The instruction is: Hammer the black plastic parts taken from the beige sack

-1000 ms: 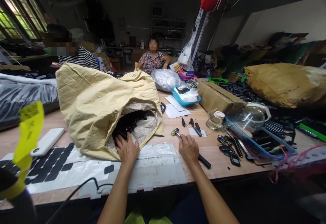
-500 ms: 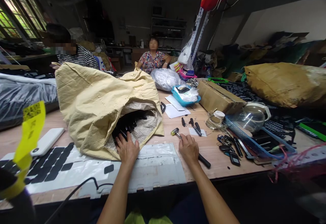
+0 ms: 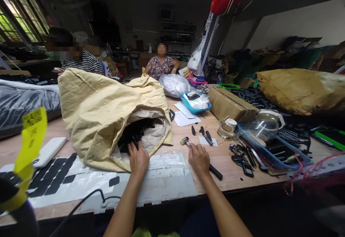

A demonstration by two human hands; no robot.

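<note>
Right hand (image 3: 199,159) wrapped around hammer (image 3: 216,172) mid-shaft, hammer lying on wooden table (image 3: 176,149), head pointing away. Left hand (image 3: 138,159) at mouth of beige sack (image 3: 107,111), fingertips at black parts (image 3: 132,133) inside; can't tell if pinching any. Sack lies on its side, opening toward wearer. Pale plastic sheet (image 3: 167,177) under left wrist, between both forearms. Keys (image 3: 235,149) right of hammer.

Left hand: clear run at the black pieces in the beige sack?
Looks like yes: the beige sack gapes toward the left hand, whose fingertips are at its mouth, with nothing visible blocking the black pieces.
</note>
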